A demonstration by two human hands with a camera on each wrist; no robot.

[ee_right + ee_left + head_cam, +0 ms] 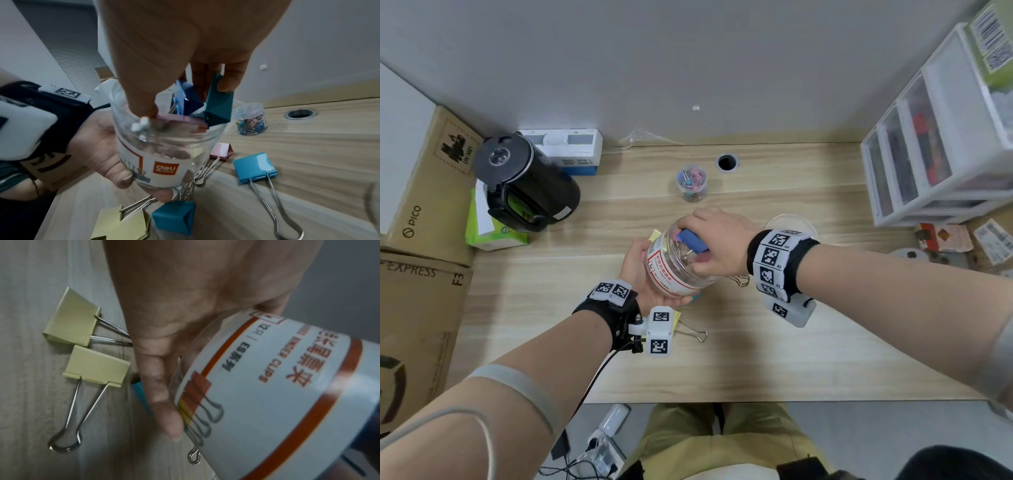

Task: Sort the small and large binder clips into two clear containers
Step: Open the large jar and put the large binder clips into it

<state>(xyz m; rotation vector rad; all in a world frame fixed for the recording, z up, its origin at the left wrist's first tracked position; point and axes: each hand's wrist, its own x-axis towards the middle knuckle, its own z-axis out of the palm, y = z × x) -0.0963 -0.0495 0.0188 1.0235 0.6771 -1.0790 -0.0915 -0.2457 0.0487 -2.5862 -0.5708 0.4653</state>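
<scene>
My left hand (639, 270) grips a large clear jar (678, 274) with a white and orange label, tilted above the table. My right hand (717, 240) pinches a teal large clip (218, 105) and a dark blue one (190, 101) at the jar's mouth. A pink clip (180, 123) lies inside the jar. On the table below lie two yellow large clips (72, 321), two teal ones (255, 167) and a pink one (222, 150). A small clear jar (691, 183) of small coloured clips stands further back.
A round clear lid (791, 222) lies behind my right wrist. A black kettle (524, 185) and cardboard boxes (424, 205) stand at the left, a white drawer unit (935, 154) at the right. A cable hole (727, 162) sits near the wall.
</scene>
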